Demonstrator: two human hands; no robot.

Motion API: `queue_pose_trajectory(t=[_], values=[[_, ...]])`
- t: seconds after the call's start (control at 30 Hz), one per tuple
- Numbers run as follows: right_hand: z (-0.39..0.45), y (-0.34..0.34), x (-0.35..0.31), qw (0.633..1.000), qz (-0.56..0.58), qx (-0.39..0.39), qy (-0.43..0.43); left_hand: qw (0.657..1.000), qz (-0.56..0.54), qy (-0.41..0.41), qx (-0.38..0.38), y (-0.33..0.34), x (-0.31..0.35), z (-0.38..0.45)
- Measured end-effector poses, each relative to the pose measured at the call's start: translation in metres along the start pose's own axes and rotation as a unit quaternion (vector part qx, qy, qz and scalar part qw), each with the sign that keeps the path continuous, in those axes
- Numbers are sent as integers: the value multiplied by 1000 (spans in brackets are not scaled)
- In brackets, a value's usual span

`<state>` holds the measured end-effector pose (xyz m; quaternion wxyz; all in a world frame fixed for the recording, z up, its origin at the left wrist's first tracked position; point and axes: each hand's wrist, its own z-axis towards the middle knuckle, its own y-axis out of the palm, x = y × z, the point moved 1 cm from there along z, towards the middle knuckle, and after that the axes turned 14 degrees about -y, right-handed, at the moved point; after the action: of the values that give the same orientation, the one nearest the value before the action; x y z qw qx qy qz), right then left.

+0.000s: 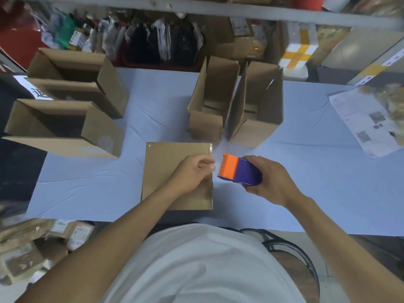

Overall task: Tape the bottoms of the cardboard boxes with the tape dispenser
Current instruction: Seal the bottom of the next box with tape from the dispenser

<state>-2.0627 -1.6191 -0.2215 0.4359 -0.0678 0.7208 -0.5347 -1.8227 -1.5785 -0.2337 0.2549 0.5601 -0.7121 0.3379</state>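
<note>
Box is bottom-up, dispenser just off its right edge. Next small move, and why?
Probably pull the tape dispenser further right and tear the tape. The right hand grips it just past the box edge, while the left hand presses near that edge, fingers seemingly pinching there. Whether tape still spans the gap is too blurred to tell.

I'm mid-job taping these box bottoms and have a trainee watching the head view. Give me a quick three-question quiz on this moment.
1. True or false: the right hand grips the tape dispenser.
2. Where is the left hand? A) inside an open box B) on the right edge of the box lying bottom-up C) on the printed sheet
3. Fill in: the dispenser's front end is ____ in colour.

Key: 1 true; 2 B; 3 orange. Two open boxes stand just behind on the table.
</note>
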Motion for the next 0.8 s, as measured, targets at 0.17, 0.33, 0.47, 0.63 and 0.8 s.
queue_pose_trajectory(t=[0.17,0.33,0.47,0.63,0.8], values=[[-3,8,-14,999,25,0,-41,992,-105,-66,14,2,-4,-13],[-13,2,10,997,-14,-75,-25,987,-44,-113,103,-20,-19,-22],[-10,0,31,994,-49,-97,-3,977,1,-157,145,-24,-20,-16],[-3,6,42,993,-39,-114,8,972,23,-191,138,-22,-15,-4],[-1,15,47,987,-57,-153,13,941,218,-212,149,-20,-5,5]])
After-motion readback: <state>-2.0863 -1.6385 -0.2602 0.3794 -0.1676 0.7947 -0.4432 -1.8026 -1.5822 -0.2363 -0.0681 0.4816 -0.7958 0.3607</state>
